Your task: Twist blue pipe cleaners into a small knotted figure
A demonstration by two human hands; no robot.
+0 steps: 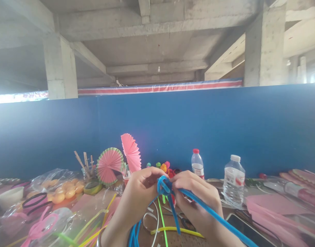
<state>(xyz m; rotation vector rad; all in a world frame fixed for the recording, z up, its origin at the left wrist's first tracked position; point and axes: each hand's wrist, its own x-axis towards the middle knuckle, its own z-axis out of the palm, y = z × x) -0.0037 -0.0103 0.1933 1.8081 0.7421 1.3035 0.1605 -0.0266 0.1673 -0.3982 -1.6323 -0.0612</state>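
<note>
Fingers of the left hand (143, 187) and right hand (198, 192) are pinched on a looped blue fuzzy wire (216, 212), up above the desk (180, 239) near the middle of its near edge. Toward the far left corner, orange balls (69, 190) lie in or under a clear bag (60, 174), I can't tell which, and a jar (84, 174) holds sticks (85, 160). Two bottles (234, 187) stand toward the far edge, right of centre.

This looks like a craft workshop in a bare concrete building: raw concrete beams (157, 25) cross the top, unpainted columns (60, 67) stand upper left and upper right, and a blue partition (162, 127) spans the middle. Pleated paper fans (105, 163), pink paper (270, 206) and blue chenille stems (211, 211) fill the lower part.
</note>
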